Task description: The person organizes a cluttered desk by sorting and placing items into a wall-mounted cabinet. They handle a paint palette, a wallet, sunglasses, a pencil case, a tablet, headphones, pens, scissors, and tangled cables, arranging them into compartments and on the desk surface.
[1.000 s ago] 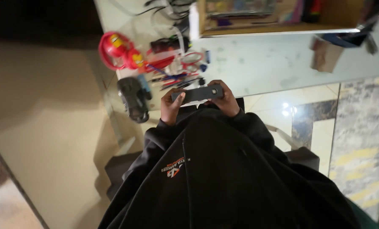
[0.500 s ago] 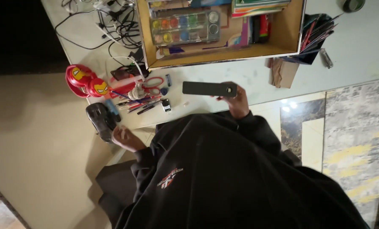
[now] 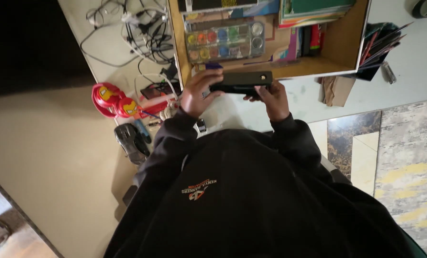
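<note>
A paint set (image 3: 224, 41) with round colour pots lies in a wooden box (image 3: 352, 43) on the pale table (image 3: 414, 52). Books (image 3: 314, 12) lie in the box too. A bunch of wires (image 3: 137, 33) sits near the box's left side. Red headphones (image 3: 112, 101) lie at the table edge, with a dark toy car (image 3: 132, 142) close by. Pencils (image 3: 383, 40) stick out beside the box on the right, and a brown paper bit (image 3: 337, 90) lies just below them.

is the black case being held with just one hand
No, both hands grip the long black case: the left hand at one end and the right hand under the other, in front of the wooden box.
</note>
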